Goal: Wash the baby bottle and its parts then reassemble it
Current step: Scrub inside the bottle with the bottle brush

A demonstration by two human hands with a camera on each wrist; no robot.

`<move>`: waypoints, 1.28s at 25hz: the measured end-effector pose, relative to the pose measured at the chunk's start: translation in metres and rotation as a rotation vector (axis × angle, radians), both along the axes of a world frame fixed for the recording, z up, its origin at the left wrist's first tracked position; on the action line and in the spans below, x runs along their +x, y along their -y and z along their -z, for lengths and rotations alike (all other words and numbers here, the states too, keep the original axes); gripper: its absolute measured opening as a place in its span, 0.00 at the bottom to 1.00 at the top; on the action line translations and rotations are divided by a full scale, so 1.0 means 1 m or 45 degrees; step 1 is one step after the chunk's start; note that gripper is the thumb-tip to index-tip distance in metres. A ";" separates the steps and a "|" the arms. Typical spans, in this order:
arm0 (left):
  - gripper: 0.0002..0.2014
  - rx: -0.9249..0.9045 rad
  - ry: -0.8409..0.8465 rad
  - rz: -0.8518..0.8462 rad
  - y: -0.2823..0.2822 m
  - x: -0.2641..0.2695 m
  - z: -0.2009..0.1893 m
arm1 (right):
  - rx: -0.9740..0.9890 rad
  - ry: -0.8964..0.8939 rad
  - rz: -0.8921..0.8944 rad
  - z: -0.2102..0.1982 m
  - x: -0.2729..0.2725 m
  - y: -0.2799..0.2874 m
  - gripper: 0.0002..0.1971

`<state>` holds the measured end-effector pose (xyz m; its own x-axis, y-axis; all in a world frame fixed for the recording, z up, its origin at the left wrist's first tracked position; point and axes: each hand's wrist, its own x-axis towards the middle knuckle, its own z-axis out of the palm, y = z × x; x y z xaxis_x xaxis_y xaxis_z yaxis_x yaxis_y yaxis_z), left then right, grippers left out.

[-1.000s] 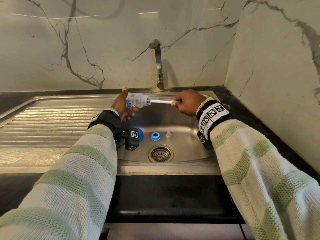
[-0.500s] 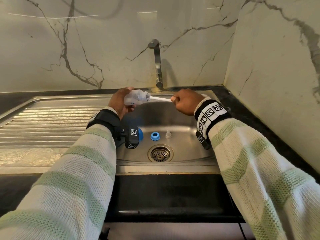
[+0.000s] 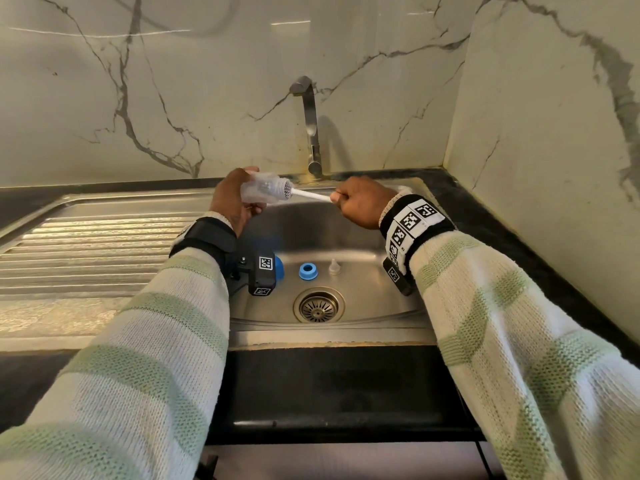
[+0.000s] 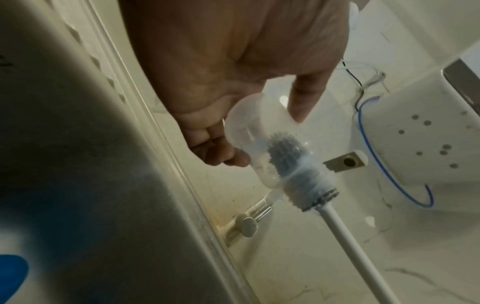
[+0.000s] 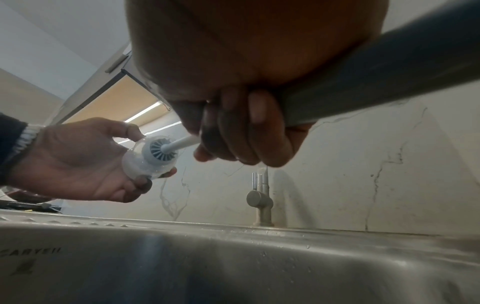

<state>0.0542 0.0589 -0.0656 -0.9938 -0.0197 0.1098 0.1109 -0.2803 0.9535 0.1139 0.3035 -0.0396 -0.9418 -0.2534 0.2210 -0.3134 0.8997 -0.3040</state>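
My left hand (image 3: 230,202) grips the clear baby bottle (image 3: 263,192) on its side above the sink, mouth toward the right. My right hand (image 3: 360,202) is curled round the white handle of a bottle brush (image 3: 310,195). The grey bristle head (image 4: 285,162) sits inside the bottle (image 4: 262,148), partly out at the neck. From the right wrist view the brush (image 5: 162,151) fills the bottle mouth (image 5: 150,158), with the left fingers (image 5: 135,187) around the body. On the sink floor lie a blue ring (image 3: 308,270), a clear teat (image 3: 334,267) and a blue cap (image 3: 279,267), half hidden by the wrist camera.
The steel sink (image 3: 349,237) has a drain (image 3: 318,307) at the front middle and a ribbed drainboard (image 3: 86,251) on the left. A tap (image 3: 309,126) rises behind the basin, with no water seen running. Marble walls close the back and right side.
The bottle has turned in my left hand, so its printed side no longer shows. Both hands have risen slightly toward the back edge; the brush stays in the bottle.
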 end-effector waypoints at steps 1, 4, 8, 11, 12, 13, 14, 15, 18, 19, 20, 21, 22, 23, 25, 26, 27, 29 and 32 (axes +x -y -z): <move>0.16 -0.033 0.082 -0.008 -0.001 0.001 0.001 | 0.030 -0.016 0.006 0.001 0.001 -0.001 0.20; 0.29 -0.316 0.311 -0.031 0.003 0.002 0.012 | 0.111 -0.053 -0.003 0.003 0.003 -0.007 0.13; 0.27 -0.513 0.222 -0.051 0.001 -0.007 0.018 | 0.079 -0.076 0.027 0.003 0.002 -0.009 0.13; 0.13 -0.347 0.011 -0.016 0.001 -0.005 0.013 | 0.102 -0.003 0.053 -0.004 0.001 -0.002 0.14; 0.09 -0.299 -0.069 -0.010 0.002 -0.003 0.011 | 0.081 0.045 0.069 -0.005 0.002 0.001 0.15; 0.06 -0.294 -0.132 -0.021 0.003 -0.003 0.010 | 0.070 0.085 0.083 -0.004 0.003 0.003 0.15; 0.04 -0.319 -0.180 -0.035 0.005 -0.002 0.009 | 0.073 0.104 0.087 -0.003 0.004 0.003 0.16; 0.04 -0.370 -0.220 -0.061 0.006 -0.002 0.009 | 0.088 0.104 0.077 -0.003 0.004 0.002 0.16; 0.05 -0.445 -0.263 -0.140 0.001 -0.002 0.005 | 0.041 0.047 0.083 -0.003 0.004 -0.007 0.15; 0.06 -0.464 -0.261 -0.165 0.000 -0.003 0.003 | 0.018 0.012 0.091 -0.004 0.003 -0.010 0.13; 0.07 -0.458 -0.226 -0.172 -0.001 -0.004 0.002 | -0.002 -0.023 0.108 -0.005 0.002 -0.011 0.12; 0.06 -0.392 -0.142 -0.131 -0.001 -0.004 0.002 | -0.019 -0.058 0.122 -0.005 0.002 -0.012 0.11; 0.08 -0.262 -0.017 -0.044 -0.002 -0.002 0.002 | -0.020 -0.084 0.129 -0.004 0.002 -0.012 0.10; 0.15 -0.199 0.117 0.051 -0.002 0.001 0.003 | 0.000 -0.107 0.131 -0.003 0.003 -0.012 0.09; 0.28 -0.373 0.261 0.131 -0.004 0.005 0.010 | 0.041 -0.107 0.132 0.000 0.004 -0.015 0.10; 0.29 -0.469 0.249 0.108 -0.006 0.004 0.011 | 0.030 -0.093 0.130 0.001 0.005 -0.017 0.11; 0.27 -0.503 0.201 0.076 -0.008 0.003 0.012 | 0.001 -0.080 0.125 0.000 0.007 -0.018 0.12; 0.17 -0.441 0.104 0.045 -0.008 0.001 0.008 | -0.016 -0.039 0.108 -0.005 0.010 -0.014 0.14; 0.05 -0.352 -0.065 -0.018 -0.001 0.001 0.002 | 0.036 0.124 0.093 -0.010 0.010 -0.003 0.18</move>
<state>0.0554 0.0598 -0.0673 -0.9867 0.0043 0.1628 0.1627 -0.0087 0.9866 0.1236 0.3063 -0.0298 -0.9746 -0.1883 0.1211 -0.2170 0.9277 -0.3039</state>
